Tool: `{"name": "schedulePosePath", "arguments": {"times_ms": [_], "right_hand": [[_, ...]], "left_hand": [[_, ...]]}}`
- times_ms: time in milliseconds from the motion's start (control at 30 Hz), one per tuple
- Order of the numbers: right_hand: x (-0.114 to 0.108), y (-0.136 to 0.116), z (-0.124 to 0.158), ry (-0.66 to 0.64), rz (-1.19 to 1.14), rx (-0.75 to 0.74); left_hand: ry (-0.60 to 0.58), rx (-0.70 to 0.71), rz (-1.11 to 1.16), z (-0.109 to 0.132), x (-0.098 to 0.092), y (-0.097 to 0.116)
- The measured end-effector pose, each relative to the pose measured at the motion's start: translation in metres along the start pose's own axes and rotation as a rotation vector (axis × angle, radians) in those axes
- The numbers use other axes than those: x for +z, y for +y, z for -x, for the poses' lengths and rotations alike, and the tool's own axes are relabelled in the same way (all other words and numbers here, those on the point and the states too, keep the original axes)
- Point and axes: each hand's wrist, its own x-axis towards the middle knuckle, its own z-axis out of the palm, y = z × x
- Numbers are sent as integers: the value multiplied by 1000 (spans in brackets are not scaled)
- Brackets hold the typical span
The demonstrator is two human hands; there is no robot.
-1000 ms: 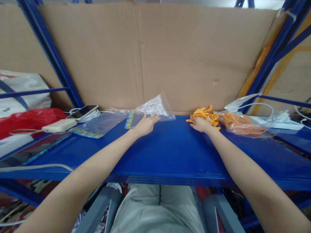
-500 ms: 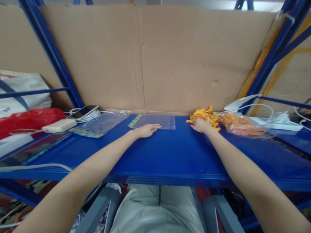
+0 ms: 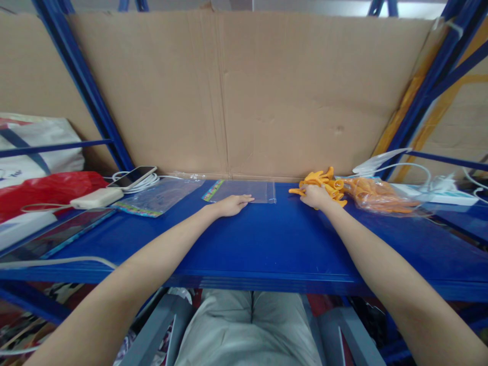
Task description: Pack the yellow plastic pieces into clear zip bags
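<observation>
My left hand (image 3: 232, 205) lies with its fingers stretched out on the near edge of a clear plastic bag (image 3: 259, 190). That bag is flat on the blue shelf and has a colourful printed strip at its left end. Over to the right, my right hand (image 3: 315, 195) is at a heap of orange rubbery pieces (image 3: 324, 178), some shaped like tiny hands. Its fingers are closed on one orange piece (image 3: 294, 191), which sticks out to the left; my fingers hide part of it. A clear bag full of orange pieces (image 3: 381, 195) lies beside the heap.
Another clear bag (image 3: 160, 195) lies at the left, near a phone (image 3: 133, 177), a coiled white cable (image 3: 143, 184) and a white power bank (image 3: 97, 198). A cardboard panel (image 3: 267, 101) closes off the back. Blue posts (image 3: 86, 91) stand at the sides.
My right fingers have shifted slightly, and an orange piece at them sticks out a little farther left. My left hand stays on the bag.
</observation>
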Motion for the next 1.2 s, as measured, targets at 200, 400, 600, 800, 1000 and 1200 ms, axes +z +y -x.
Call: {"name": "schedulePosePath", "arguments": {"times_ms": [200,400,600,800,1000,1200], "right_hand": [[1,2,-3,82,-54,-6],[0,2,-4,118,-89,-21],[1,-1,-5,140,-120,-31],[2,-11,-2,113,-122,-51],[-4,-18,5,199,-165,-94],[-3,-20,3,235,-207,-135]], "left_hand": [[-20,-28,-32,1,-2,6],[-27,-58,-56,8,-8,17],[22,-54,-178,0,-17,30],[29,-204,-313,-34,-29,66],[-13,-483,-287,-77,-23,109],[-10,-545,-310,-94,-12,120]]}}
